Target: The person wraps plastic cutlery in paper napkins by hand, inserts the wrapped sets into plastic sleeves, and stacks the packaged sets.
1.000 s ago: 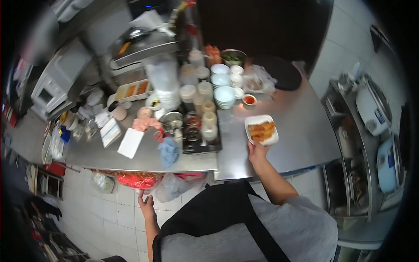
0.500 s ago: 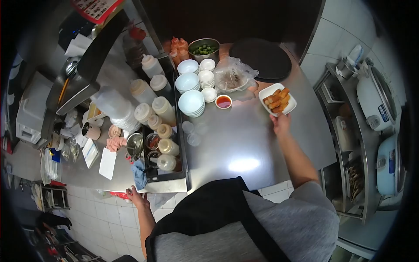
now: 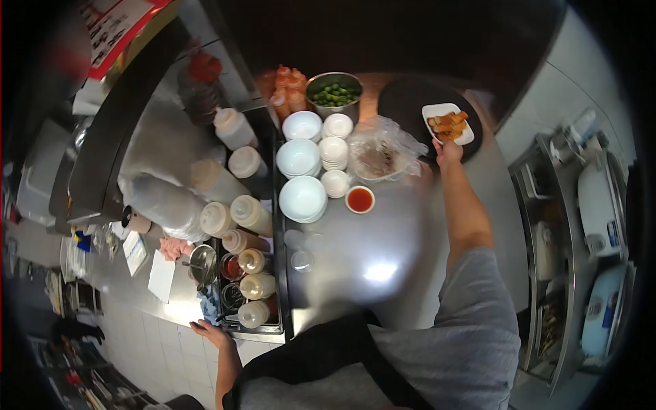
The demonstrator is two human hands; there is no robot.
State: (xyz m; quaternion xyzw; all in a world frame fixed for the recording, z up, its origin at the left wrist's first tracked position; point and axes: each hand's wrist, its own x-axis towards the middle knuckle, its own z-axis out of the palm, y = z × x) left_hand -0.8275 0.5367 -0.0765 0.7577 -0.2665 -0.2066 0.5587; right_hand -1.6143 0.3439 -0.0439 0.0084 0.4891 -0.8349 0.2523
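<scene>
The fingers of the right hand point(image 3: 448, 154) are gripping the near rim of a white, rounded-square dish point(image 3: 437, 111) of golden-brown fried pieces point(image 3: 449, 125); beyond them, it is overlapping a flat black disc point(image 3: 400, 102), contact unclear. Earlier, it was nearer. The left hand's point(image 3: 212, 333) fingers are extending loosely near a blue cloth point(image 3: 208, 307).

Looks like a restaurant-type kitchen to me, honestly. You've got a big steel worktop point(image 3: 355, 249), a whole crowd of squeeze bottles point(image 3: 257, 287), stacked bowls point(image 3: 303, 198), a metal pot point(image 3: 346, 111) of greens point(image 3: 333, 94) and a white dish point(image 3: 432, 113) with golden-brown food point(image 3: 449, 126). Plus bulky cookers point(image 3: 601, 311) on the right, a tiled floor point(image 3: 171, 348), and a black apron point(image 3: 301, 365) in the foreground.
</scene>
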